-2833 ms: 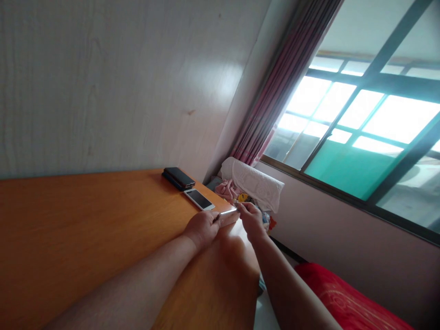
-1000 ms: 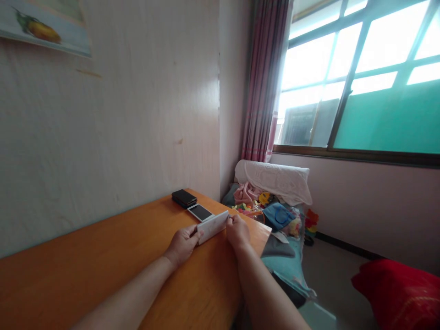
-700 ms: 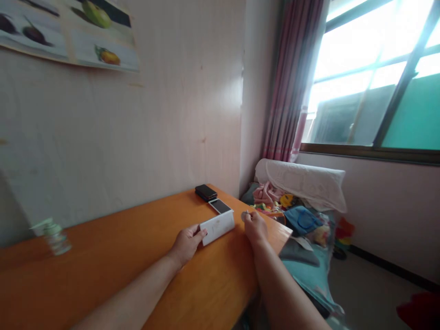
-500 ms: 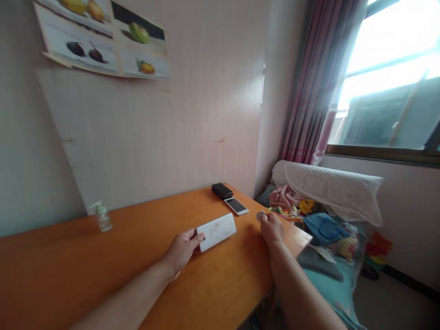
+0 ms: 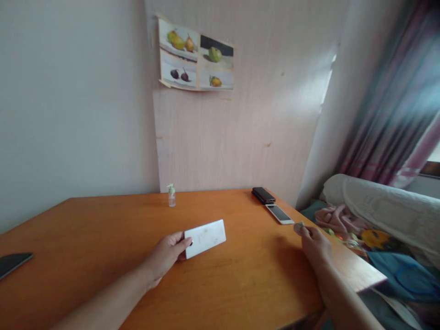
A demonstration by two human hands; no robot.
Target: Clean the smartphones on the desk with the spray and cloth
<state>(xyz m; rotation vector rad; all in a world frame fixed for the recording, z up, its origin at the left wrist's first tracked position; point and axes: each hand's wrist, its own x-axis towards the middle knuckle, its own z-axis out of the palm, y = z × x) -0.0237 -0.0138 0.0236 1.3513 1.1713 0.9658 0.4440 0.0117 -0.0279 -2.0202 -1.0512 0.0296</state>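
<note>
My left hand (image 5: 170, 252) grips one end of a flat white phone (image 5: 206, 237), thumb on top next to a dark round spot. Its white face is turned up toward me, with faint smudges, and it is held tilted above the table. Away to the right, my right hand (image 5: 314, 245) is closed, pinching a small greyish roundish piece (image 5: 298, 228) over the table's right side; its kind is too small to make out. Just beyond that hand lies a white-framed phone (image 5: 279, 214) with a dark screen.
On the orange wooden table (image 5: 237, 279) stand a clear pump bottle (image 5: 172, 197) at the back and a black wallet-like case (image 5: 263, 195) at the back right. A dark flat device (image 5: 13, 263) lies at the left edge. Clothes (image 5: 338, 220) are heaped beyond the right edge.
The view has swung left, bringing the dark device at the left edge into sight. Both hands keep their holds; my right hand appears farther from my left.
</note>
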